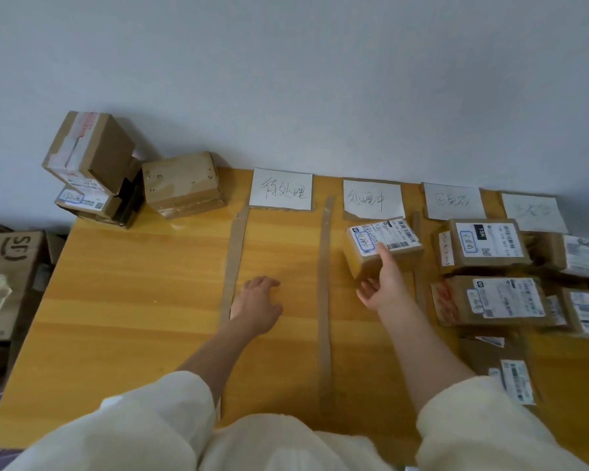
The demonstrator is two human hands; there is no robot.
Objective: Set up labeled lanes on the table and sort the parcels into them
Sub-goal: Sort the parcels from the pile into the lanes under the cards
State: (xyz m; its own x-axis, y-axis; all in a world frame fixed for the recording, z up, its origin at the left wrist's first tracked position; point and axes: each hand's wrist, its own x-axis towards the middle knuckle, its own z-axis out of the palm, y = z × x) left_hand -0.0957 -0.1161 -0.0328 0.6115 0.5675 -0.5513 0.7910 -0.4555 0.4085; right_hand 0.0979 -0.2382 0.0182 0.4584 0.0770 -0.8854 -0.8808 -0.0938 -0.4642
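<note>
Your right hand (385,287) grips a small parcel (381,244), thumb on its top edge, fingers (366,289) curled under, tilted just below the second lane's label card (373,198). Your left hand (257,305) rests relaxed on the worktop (133,283).

Soft, even daylight fills the scene, seemingly from the left, since faint shadows fall to the right of the boxes. A pale sheen marks the table (133,300) top. Wide-angle bending curves the edges, and the rightmost labels look blurred and washed out.
</note>
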